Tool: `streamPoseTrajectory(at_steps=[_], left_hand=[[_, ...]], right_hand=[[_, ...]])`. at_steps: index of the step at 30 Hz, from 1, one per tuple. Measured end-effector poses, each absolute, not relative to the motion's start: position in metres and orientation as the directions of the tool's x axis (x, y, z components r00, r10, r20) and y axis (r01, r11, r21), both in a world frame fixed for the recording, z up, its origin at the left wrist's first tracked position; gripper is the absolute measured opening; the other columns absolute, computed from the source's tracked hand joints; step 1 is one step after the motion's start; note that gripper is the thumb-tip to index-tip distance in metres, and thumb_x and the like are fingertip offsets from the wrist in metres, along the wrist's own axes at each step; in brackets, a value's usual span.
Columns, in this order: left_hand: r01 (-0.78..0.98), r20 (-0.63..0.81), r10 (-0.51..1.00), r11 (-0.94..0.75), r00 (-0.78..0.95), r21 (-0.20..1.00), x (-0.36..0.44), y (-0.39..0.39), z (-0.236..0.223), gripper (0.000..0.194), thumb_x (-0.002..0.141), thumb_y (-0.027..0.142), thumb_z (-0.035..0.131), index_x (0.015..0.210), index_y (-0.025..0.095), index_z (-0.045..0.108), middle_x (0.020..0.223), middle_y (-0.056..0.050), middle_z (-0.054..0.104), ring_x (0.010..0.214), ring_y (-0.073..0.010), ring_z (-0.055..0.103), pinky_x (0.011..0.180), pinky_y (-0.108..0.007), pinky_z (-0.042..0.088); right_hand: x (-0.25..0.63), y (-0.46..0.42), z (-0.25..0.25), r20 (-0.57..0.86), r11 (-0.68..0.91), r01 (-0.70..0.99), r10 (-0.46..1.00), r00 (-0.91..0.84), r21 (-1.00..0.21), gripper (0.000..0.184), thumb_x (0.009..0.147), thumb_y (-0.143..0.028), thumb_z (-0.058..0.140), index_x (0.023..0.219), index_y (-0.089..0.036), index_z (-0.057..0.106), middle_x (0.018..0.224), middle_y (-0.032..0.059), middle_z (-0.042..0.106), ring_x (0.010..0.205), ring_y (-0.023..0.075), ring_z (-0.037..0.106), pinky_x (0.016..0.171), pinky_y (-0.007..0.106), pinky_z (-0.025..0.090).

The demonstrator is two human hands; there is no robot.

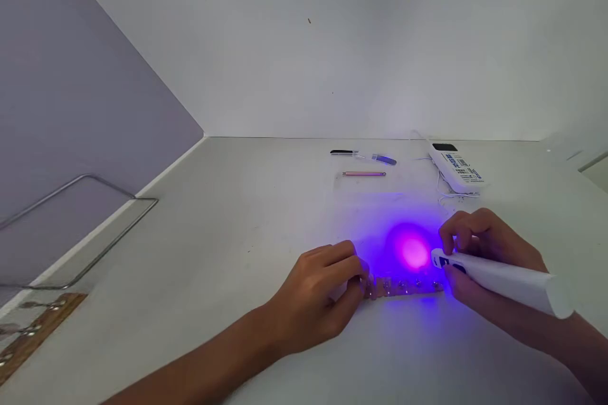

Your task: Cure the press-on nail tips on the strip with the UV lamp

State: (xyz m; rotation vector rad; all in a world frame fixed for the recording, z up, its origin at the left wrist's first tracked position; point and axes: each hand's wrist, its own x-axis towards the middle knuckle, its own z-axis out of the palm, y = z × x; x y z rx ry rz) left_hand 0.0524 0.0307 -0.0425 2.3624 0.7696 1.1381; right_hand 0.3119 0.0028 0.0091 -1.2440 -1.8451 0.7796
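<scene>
Lamp in right hand; strip between it and left hand; stick behind, device farther right; wire frame left.

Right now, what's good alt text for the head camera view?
The right hand holds a white lamp casting purple light beside a strip of small shiny pieces; the left hand is at the strip's left end. Farther back on the white table lie a pink stick and a white box.

My left hand reaches in with its forearm slanting up from the lower left, fingertips pinched; my right hand curls its fingers around a grip.
</scene>
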Motion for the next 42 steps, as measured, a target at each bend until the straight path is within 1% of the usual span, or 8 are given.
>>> streamPoseTrajectory(at_steps=[7,13,18,26,29,33,35,42], left_hand=[[0.302,0.574,0.638,-0.761,0.514,0.575,0.052,0.031,-0.045,0.023,0.090,0.003,0.045,0.082,0.016,0.060,0.068,0.002,0.052,0.057,-0.0108,0.039,0.050,-0.023,0.034],[0.305,0.566,0.638,-0.759,0.521,0.575,0.052,0.031,-0.045,0.023,0.091,0.003,0.045,0.082,0.016,0.061,0.068,0.001,0.053,0.056,-0.0106,0.039,0.050,-0.023,0.034],[0.297,0.575,0.638,-0.760,0.513,0.578,0.052,0.031,-0.045,0.024,0.088,0.000,0.044,0.081,0.016,0.060,0.069,0.002,0.053,0.057,-0.0096,0.040,0.050,-0.021,0.034],[0.316,0.560,0.630,-0.767,0.538,0.558,0.050,0.031,-0.040,0.023,0.089,0.000,0.044,0.081,0.016,0.060,0.069,0.002,0.051,0.057,-0.0103,0.038,0.050,-0.023,0.034],[0.307,0.569,0.625,-0.770,0.534,0.559,0.050,0.031,-0.041,0.023,0.088,0.000,0.045,0.082,0.015,0.061,0.070,0.002,0.053,0.057,-0.0100,0.039,0.051,-0.022,0.035],[0.307,0.568,0.631,-0.766,0.529,0.565,0.051,0.031,-0.043,0.023,0.088,0.000,0.045,0.082,0.016,0.061,0.070,0.002,0.052,0.057,-0.0102,0.039,0.051,-0.023,0.035],[0.306,0.575,0.627,-0.770,0.526,0.560,0.052,0.030,-0.044,0.023,0.089,0.001,0.045,0.081,0.016,0.060,0.069,0.002,0.051,0.056,-0.0102,0.039,0.050,-0.023,0.034],[0.297,0.569,0.627,-0.768,0.532,0.568,0.052,0.030,-0.042,0.022,0.089,0.000,0.045,0.081,0.015,0.060,0.069,0.003,0.052,0.057,-0.0098,0.039,0.051,-0.022,0.035]], right_hand=[[0.307,0.004,0.010,0.173,0.200,0.562,0.980,-0.102,-0.803,0.014,0.080,-0.018,0.066,0.072,-0.024,0.056,0.059,-0.0052,0.055,0.045,0.0106,0.050,0.038,0.020,0.043],[0.302,0.001,0.010,0.181,0.164,0.587,0.983,-0.030,-0.793,0.019,0.081,-0.024,0.067,0.069,-0.024,0.052,0.068,-0.0030,0.064,0.050,0.0104,0.054,0.042,0.020,0.043],[0.301,0.003,0.016,0.057,0.045,0.552,0.998,0.005,-0.833,0.032,0.078,-0.033,0.074,0.069,-0.024,0.044,0.070,-0.0036,0.061,0.049,0.0098,0.051,0.039,0.020,0.042],[0.294,-0.001,0.018,0.009,-0.064,0.529,0.991,0.134,-0.846,0.027,0.080,-0.040,0.073,0.069,-0.025,0.053,0.063,-0.0027,0.063,0.049,0.0115,0.050,0.040,0.023,0.037],[0.297,0.000,0.016,0.018,-0.052,0.512,0.991,0.131,-0.857,0.028,0.081,-0.042,0.075,0.071,-0.024,0.055,0.056,-0.0044,0.058,0.046,0.0122,0.052,0.040,0.023,0.039],[0.305,0.004,0.013,0.026,0.000,0.462,0.998,0.049,-0.887,0.031,0.083,-0.045,0.077,0.072,-0.024,0.057,0.061,-0.0021,0.064,0.052,0.0152,0.061,0.043,0.024,0.045],[0.308,0.005,0.011,0.012,0.021,0.435,1.000,-0.024,-0.900,0.032,0.084,-0.046,0.078,0.074,-0.023,0.058,0.060,-0.0020,0.064,0.052,0.0154,0.061,0.043,0.023,0.046],[0.308,0.004,0.013,0.001,0.013,0.258,0.999,-0.045,-0.966,0.028,0.090,-0.044,0.072,0.074,-0.023,0.061,0.063,-0.0012,0.063,0.057,0.0138,0.059,0.052,0.023,0.050]])
